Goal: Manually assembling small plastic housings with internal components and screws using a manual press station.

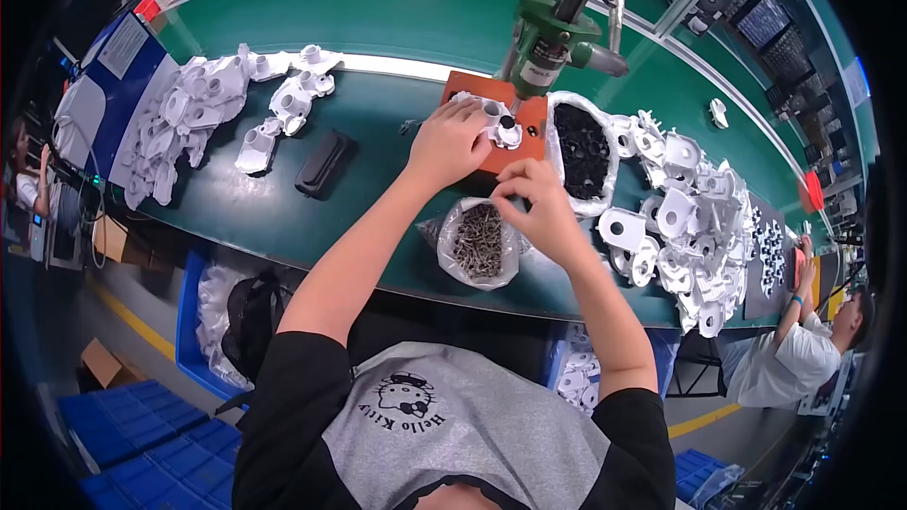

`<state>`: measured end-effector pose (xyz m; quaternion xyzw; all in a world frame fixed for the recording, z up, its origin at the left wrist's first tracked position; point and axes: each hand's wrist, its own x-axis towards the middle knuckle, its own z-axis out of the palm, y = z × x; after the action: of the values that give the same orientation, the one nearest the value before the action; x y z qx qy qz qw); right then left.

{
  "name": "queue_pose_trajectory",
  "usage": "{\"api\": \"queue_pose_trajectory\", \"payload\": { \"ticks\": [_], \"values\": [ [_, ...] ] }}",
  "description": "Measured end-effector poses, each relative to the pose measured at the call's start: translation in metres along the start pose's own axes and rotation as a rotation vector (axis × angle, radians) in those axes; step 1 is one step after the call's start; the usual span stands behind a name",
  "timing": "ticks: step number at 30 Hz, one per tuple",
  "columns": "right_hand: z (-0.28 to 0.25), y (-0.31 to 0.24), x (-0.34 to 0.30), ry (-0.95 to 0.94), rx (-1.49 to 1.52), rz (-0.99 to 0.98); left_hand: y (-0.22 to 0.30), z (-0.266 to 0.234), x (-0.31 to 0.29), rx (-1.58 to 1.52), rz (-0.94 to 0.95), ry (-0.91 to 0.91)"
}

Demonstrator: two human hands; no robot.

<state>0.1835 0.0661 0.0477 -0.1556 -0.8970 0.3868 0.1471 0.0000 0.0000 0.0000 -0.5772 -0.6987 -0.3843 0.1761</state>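
I am standing near, and I am watching the left hand (452,144) resting over a white part (507,132), which is lying on the orange block (534,113) below the tool of the green press (548,47). Its fingers are curving half closed over the left side of the part, and the thumb is sitting along the near edge, so I am judging that it is keeping the part steady against the block. The right hand (543,203) is hanging above the far rim of the plastic bag (450,260) of metal screws (480,244). Its thumb and forefinger are standing close together in a pinch; whether they are holding a screw, I cannot tell.

For doing this step well, in my opinion, the left hand should be pressing evenly, so that the part is not rocking, and its fingertips should be staying clear of the place under the tool. The right hand should be taking only one screw, by its head, and placing it straight.

The part is seeming to lie flat, with its round opening facing upward. Its long axis is running, as I judge, from far left to near right; the rounded end is pointing near right, while the other end is partly hiding under the fingers.
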Motion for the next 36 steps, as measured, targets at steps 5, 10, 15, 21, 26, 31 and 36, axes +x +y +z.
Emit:
{"api": "queue_pose_trajectory", "payload": {
  "ticks": [5, 10, 15, 21, 26, 31, 36],
  "values": [
    [0.017, 0.002, -0.007, 0.069, -0.249, -0.316, -0.002, -0.001, -0.001, -0.004, 0.011, 0.007],
    [0.026, 0.003, -0.007, 0.130, -0.384, -0.397, -0.002, -0.001, 0.000, 0.010, 0.015, 0.012],
    [0.036, 0.000, -0.006, 0.190, -0.497, -0.433, -0.002, -0.001, -0.001, 0.013, 0.019, 0.015],
    [0.041, 0.005, -0.004, 0.194, -0.456, -0.404, 0.001, -0.001, 0.000, 0.011, 0.025, 0.026],
    [0.047, 0.010, -0.002, 0.204, -0.496, -0.466, 0.003, -0.003, 0.001, 0.023, 0.016, 0.023],
    [0.050, 0.007, 0.003, 0.196, -0.557, -0.471, 0.003, -0.002, 0.001, 0.024, 0.019, 0.025],
    [0.048, 0.006, 0.003, 0.189, -0.555, -0.487, 0.002, -0.001, 0.001, 0.010, 0.014, 0.025]
  ]
}}
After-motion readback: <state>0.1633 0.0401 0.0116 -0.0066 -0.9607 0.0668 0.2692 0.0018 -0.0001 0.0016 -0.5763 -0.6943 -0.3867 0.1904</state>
